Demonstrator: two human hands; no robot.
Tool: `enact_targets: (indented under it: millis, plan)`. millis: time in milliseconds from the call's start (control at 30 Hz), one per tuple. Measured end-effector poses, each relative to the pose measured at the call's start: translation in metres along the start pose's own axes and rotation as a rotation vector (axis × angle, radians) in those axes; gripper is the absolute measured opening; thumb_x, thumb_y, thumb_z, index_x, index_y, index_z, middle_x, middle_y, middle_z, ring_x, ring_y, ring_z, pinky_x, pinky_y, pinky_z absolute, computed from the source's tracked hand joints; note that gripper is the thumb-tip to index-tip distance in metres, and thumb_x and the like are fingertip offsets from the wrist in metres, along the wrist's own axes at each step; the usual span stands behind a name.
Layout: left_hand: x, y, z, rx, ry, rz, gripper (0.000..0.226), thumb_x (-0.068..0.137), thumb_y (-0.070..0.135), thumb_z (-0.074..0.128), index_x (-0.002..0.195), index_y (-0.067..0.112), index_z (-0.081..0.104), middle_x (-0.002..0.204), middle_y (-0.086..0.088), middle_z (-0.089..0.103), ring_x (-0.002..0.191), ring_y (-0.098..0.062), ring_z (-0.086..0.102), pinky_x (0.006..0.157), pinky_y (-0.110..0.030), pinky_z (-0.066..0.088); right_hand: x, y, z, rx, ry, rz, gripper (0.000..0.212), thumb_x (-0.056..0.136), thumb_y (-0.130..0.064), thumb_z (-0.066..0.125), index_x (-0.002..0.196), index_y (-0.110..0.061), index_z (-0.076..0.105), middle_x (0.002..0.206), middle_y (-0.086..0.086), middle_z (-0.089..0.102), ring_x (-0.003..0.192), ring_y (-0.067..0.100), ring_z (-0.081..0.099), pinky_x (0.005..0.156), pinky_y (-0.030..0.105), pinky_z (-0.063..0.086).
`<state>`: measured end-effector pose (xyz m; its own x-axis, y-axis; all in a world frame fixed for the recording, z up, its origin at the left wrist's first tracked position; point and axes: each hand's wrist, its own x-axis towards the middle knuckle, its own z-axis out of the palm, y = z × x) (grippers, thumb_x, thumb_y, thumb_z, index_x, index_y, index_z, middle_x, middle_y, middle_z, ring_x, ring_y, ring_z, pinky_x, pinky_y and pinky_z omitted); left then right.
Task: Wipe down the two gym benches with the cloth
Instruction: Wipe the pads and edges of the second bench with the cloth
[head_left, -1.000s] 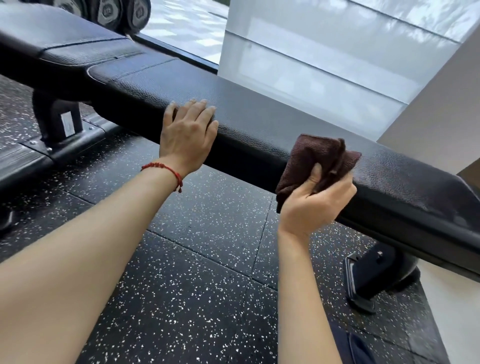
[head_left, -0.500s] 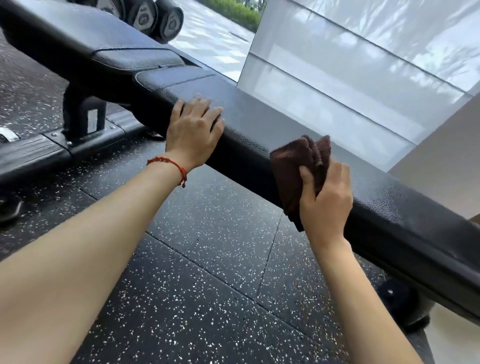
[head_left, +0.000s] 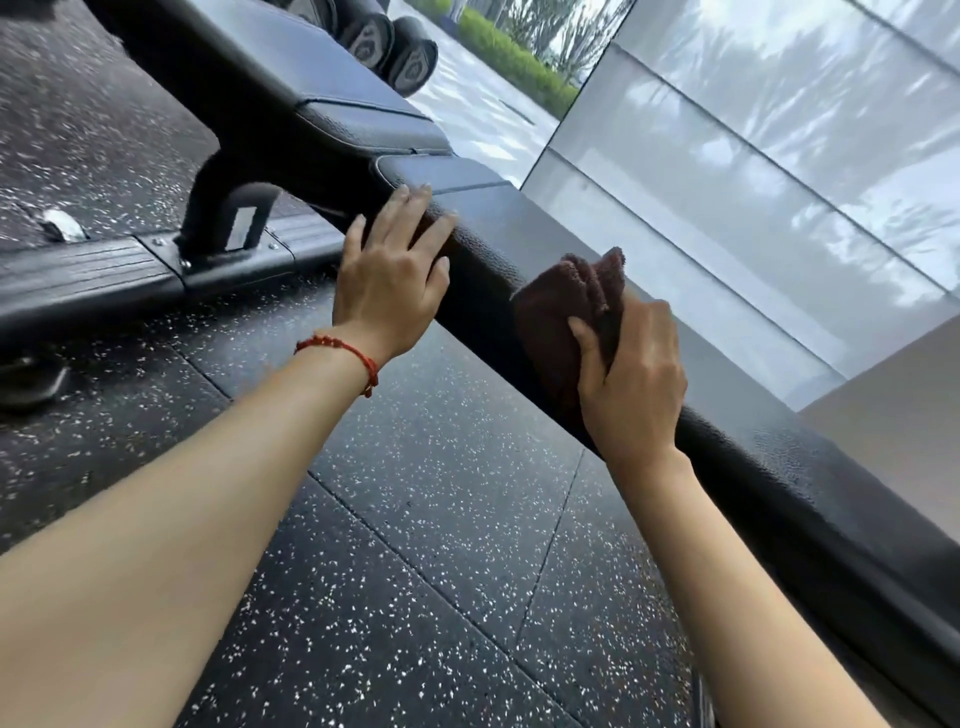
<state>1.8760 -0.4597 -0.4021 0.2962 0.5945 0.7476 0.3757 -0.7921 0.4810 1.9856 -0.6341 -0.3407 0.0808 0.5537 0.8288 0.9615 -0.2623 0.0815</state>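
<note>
- The bench frame (head_left: 228, 218), a black upright bolted to a ribbed foot, stands on the speckled rubber floor (head_left: 415, 519) well out to the left of both hands; it carries the pad, which is presumably why the pad can be leaned on.
- The left hand (head_left: 387, 286) lies flat on the near edge of the gym bench (head_left: 779, 478), fingers straight and spread over the rounded lip, gripping nothing. It looks like a brace, steadying the person while the other hand works.
- A red bracelet (head_left: 345, 351) sits on that wrist, just behind the resting palm.
- Past the left fingertips the pad shows a seam, where the long pad meets a shorter padded section (head_left: 332, 88); whether that section belongs to the same bench or to the second one cannot be told.
- The brown cloth (head_left: 566, 306) is bunched against the bench's near side and top edge, just to the right of the bracing hand, folded thick so that it fills the palm.
- The right hand (head_left: 631, 384) holds the cloth, thumb pinning it from the near side and fingers curled over the pad's edge on top of it, pressing it to the vinyl. Held so, it suits rubbing the side face as well as the top.
- Beyond the wiping hand, a long stretch of pad runs on to the right, probably yet to be covered.
</note>
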Motion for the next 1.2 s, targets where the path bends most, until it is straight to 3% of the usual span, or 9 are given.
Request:
enact_targets:
  millis: [333,567,867,1200]
  plan:
    - [-0.007,-0.011,0.0,-0.004,-0.029,0.035,0.052,0.088,0.028,0.034,0.136,0.016,0.047,0.148,-0.011,0.035,0.136,-0.03,0.029,0.102,-0.062,0.022,-0.033,0.018,-0.028,-0.061,-0.109,-0.085,0.043,0.095,-0.043,0.036,0.12,-0.007,0.041,0.089,0.021,0.055,0.08,0.031,0.052,0.058,0.037,0.047]
    - [-0.005,-0.014,0.0,-0.019,-0.025,0.056,0.049,0.089,0.028,0.034,0.133,0.015,0.051,0.145,-0.011,0.039,0.134,-0.03,0.033,0.1,-0.063,0.025,-0.033,0.014,-0.016,-0.124,-0.028,-0.103,0.04,0.096,-0.037,0.04,0.118,-0.004,0.042,0.087,0.022,0.056,0.083,0.024,0.044,0.058,0.037,0.048]
    - [-0.004,-0.008,0.007,-0.013,0.047,0.023,0.042,0.091,0.024,0.039,0.127,0.014,0.056,0.14,-0.012,0.045,0.132,-0.031,0.037,0.101,-0.06,0.027,-0.023,0.007,-0.001,-0.047,0.017,-0.046,0.041,0.096,-0.037,0.041,0.123,-0.007,0.041,0.089,0.02,0.056,0.084,0.023,0.045,0.068,0.031,0.039]
    - [0.022,-0.034,-0.009,0.074,0.01,0.003,0.047,0.091,0.031,0.031,0.125,0.011,0.057,0.14,-0.012,0.046,0.133,-0.03,0.036,0.105,-0.058,0.019,0.03,-0.04,0.037,0.034,0.005,0.027,0.046,0.089,-0.035,0.048,0.118,0.001,0.055,0.091,0.019,0.059,0.083,0.034,0.06,0.062,0.036,0.049]
